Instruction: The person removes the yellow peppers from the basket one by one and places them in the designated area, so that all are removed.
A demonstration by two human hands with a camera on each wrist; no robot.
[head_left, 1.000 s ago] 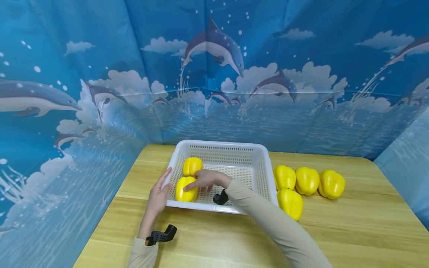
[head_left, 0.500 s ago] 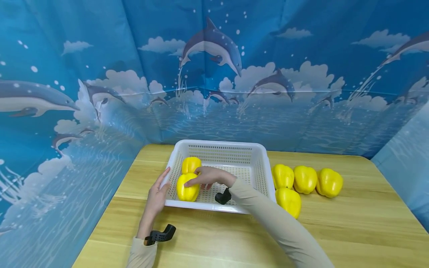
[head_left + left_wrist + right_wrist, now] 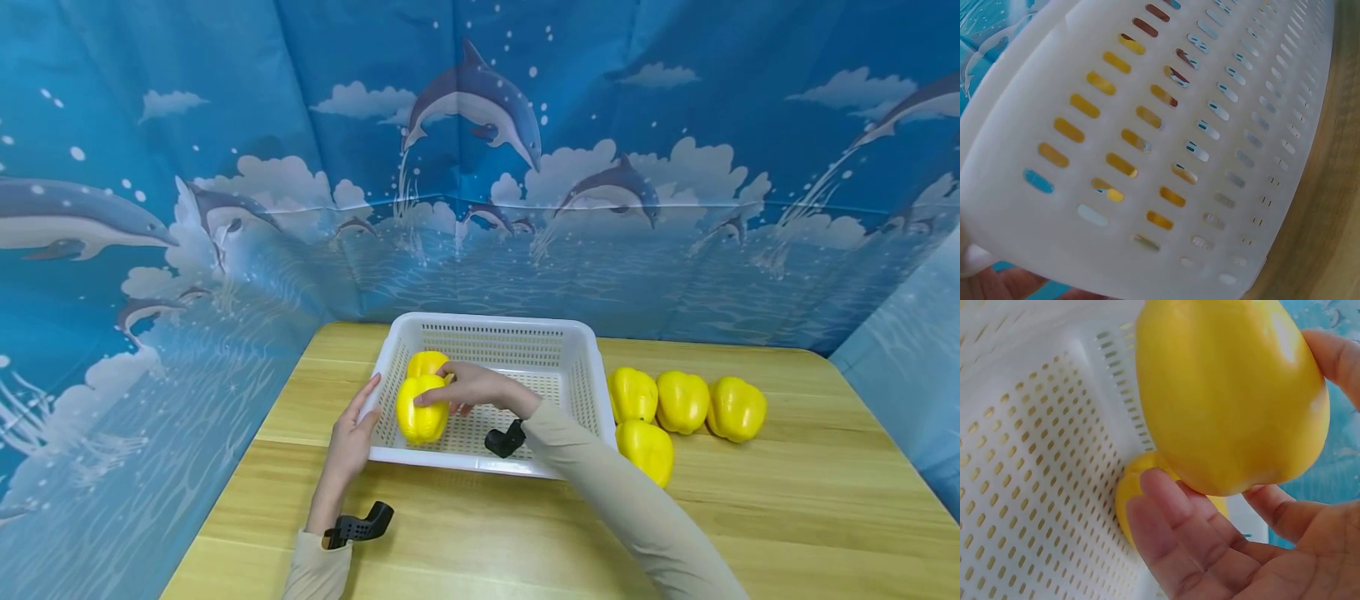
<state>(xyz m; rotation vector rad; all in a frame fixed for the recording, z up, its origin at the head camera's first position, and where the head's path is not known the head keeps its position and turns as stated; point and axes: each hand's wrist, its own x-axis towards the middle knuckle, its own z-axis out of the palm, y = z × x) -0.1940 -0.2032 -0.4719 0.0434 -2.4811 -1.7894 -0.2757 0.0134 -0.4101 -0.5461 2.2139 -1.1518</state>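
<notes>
My right hand [image 3: 480, 387] grips a yellow bell pepper [image 3: 422, 410] between thumb and fingers, inside the left part of a white perforated plastic basket [image 3: 487, 462]. In the right wrist view this pepper [image 3: 1229, 394] is raised off the basket floor. Behind and partly below it sits another yellow pepper [image 3: 427, 362], mostly covered in the right wrist view. My left hand [image 3: 350, 440] holds the basket's left rim near the front corner. The left wrist view shows the basket's slotted outer wall [image 3: 1147, 150], with some of my fingers [image 3: 1016, 282] at the lower left.
Several more yellow bell peppers [image 3: 682, 402] lie on the wooden table [image 3: 810, 492], close to the basket's right side. A blue dolphin-print curtain [image 3: 480, 250] hangs behind the table. The basket's raised walls surround my right hand.
My right hand has lifted the front pepper slightly and moved it away from me, so it overlaps more of the rear pepper. The left hand stays at the rim.
</notes>
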